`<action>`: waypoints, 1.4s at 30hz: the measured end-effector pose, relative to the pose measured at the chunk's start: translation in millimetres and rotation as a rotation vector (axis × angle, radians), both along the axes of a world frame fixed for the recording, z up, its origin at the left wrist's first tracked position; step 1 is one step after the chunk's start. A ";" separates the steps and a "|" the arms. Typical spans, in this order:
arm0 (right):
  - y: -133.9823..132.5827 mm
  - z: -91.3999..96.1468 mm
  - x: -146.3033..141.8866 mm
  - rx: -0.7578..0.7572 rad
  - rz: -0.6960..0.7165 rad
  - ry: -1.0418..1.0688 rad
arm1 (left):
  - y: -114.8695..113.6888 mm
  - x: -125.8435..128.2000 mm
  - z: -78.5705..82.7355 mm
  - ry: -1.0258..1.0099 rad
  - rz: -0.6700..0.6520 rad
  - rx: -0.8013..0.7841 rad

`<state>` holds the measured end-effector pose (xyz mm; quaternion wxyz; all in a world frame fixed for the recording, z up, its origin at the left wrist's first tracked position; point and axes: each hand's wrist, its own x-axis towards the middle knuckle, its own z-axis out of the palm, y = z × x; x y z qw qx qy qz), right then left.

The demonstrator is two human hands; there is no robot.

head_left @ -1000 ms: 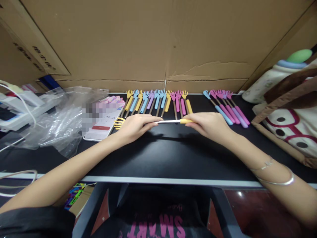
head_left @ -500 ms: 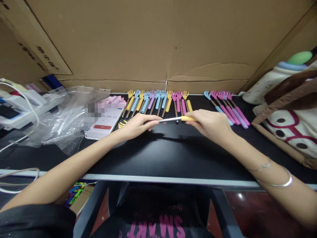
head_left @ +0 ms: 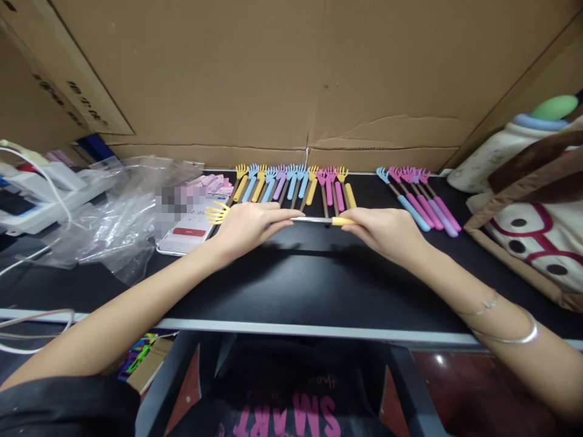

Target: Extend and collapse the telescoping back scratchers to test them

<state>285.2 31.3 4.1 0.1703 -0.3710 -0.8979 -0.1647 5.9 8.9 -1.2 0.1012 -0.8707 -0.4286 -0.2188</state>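
Between my hands, above the black tabletop, a yellow back scratcher (head_left: 313,220) lies level, its claw head out to the left and its metal rod showing in the middle. My left hand (head_left: 250,226) is closed round the rod near the claw end. My right hand (head_left: 382,230) grips the yellow handle, which is partly hidden by the fingers. Behind them stretches a row of back scratchers (head_left: 291,182) in yellow, blue, purple and pink, handles and rods lying apart. Farther right lie several back scratchers with coloured handles (head_left: 421,206) fitted on the rods.
A phone (head_left: 189,233) running a timer lies left, beside clear plastic bags (head_left: 109,224) and a white power strip (head_left: 50,200). At right stand a fabric bag (head_left: 532,243) and a white bottle (head_left: 487,152). A cardboard wall (head_left: 291,79) closes the back.
The back scratcher has turned more level, and its yellow claw shows more fully left of my left hand. My left hand has tilted slightly. Both hands keep their hold.
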 end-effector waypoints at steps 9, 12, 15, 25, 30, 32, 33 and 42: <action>-1.2 0.9 -2.9 -0.249 -0.076 0.045 | 1.2 -0.9 -0.5 0.081 0.010 0.198; -0.1 3.7 -2.9 -0.404 -0.036 0.101 | 0.0 -0.6 -0.1 0.100 0.016 0.207; 1.1 7.6 -2.1 -0.581 0.032 0.122 | -0.5 -0.9 -1.1 0.107 -0.004 0.189; 0.8 10.0 0.2 -1.029 0.199 0.225 | 0.2 -1.7 -0.6 0.170 -0.015 0.180; 0.8 5.9 -2.6 -0.915 0.133 0.233 | 0.3 -1.2 -0.1 0.217 -0.014 0.217; 0.1 4.5 -4.8 -0.810 0.067 0.217 | 0.6 -1.1 -1.1 0.184 -0.005 0.203; -0.2 3.8 -5.8 -0.764 0.036 0.205 | 0.7 -1.0 -1.7 0.167 0.005 0.192; -3.9 0.6 -7.4 -0.481 -0.042 0.182 | -0.3 -0.9 -3.5 0.115 0.047 0.172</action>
